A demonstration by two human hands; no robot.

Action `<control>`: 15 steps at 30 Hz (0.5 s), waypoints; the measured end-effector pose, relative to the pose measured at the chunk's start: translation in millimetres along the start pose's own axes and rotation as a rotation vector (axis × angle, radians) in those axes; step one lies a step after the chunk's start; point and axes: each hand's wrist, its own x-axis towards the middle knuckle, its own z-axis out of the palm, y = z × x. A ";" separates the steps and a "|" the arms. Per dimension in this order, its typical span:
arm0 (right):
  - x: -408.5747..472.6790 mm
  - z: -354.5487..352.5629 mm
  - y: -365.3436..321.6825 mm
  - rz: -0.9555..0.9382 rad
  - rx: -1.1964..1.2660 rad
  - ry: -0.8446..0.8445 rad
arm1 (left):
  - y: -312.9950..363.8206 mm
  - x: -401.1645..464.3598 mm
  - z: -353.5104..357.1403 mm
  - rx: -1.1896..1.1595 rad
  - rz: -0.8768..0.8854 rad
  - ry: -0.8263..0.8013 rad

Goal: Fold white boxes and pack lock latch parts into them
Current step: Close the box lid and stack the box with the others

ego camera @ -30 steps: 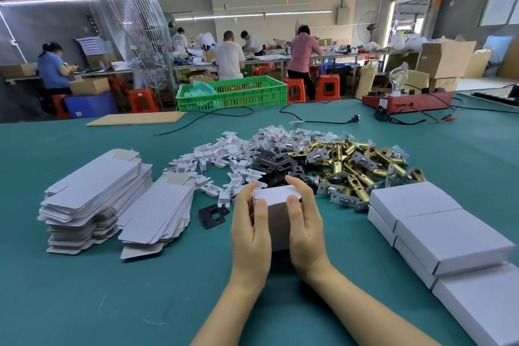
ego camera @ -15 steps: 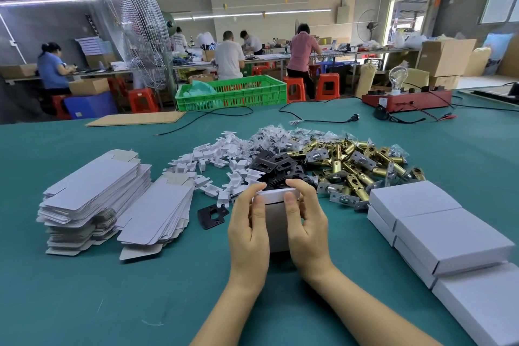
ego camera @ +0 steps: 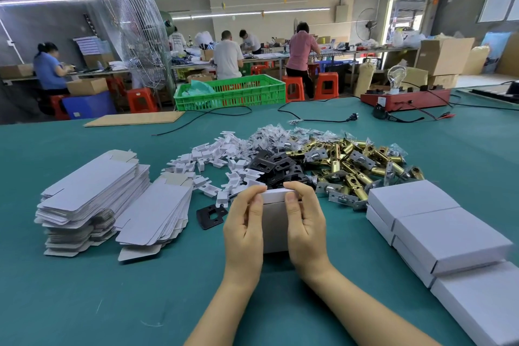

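So both hands are wrapped around 1 small white box (ego camera: 275, 222) standing upright on the green table (ego camera: 84, 303). The left hand (ego camera: 243, 229) has its fingers curled round the left wall with the thumb lying up the front near the top edge, and the right hand (ego camera: 306, 226) mirrors it on the other side. The fingertips (ego camera: 292, 186) hook over the top flap, so my guess is the lid is getting pressed or tucked shut.

Handling-wise, this looks like thin white card: light, springy, easy to dent if you squeeze the middle of a wall. I'd hold it at the corners and edges, like it's held now, where the folds make it stiffest. If a latch is already inside (can't tell, the box is closed to the camera), it'll be bottom-heavy, so support it from below when lifting.

Just past the fingertips sits the parts heap: black strike plates (ego camera: 276, 167), brass latch bolts (ego camera: 356, 159) that will be heavy and slick, and small white inserts (ego camera: 213, 161). 1 stray black plate (ego camera: 211, 215) lies just left of the left hand. Flat box blanks (ego camera: 92, 199) are stacked further left, finished boxes (ego camera: 438, 222) to the right.

Labels? None readable. The boxes are plain white, no print or brand that I can make out.
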 end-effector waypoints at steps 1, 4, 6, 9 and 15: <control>0.2 0.0 0.6 -0.002 -0.002 -0.002 | -0.3 0.3 -0.3 0.009 0.002 -0.002; 0.5 -0.3 1.2 -0.015 -0.009 0.002 | -1.9 1.1 -2.4 0.037 0.021 -0.010; 0.7 -0.7 0.9 -0.028 -0.008 0.002 | -2.8 1.6 -4.2 0.051 0.040 -0.024; 0.6 -1.4 1.1 -0.029 0.001 0.002 | -2.5 3.0 -7.3 0.072 0.072 -0.051; -0.3 -1.7 0.3 -0.029 0.027 -0.002 | -2.5 4.6 -12.0 0.026 0.053 -0.114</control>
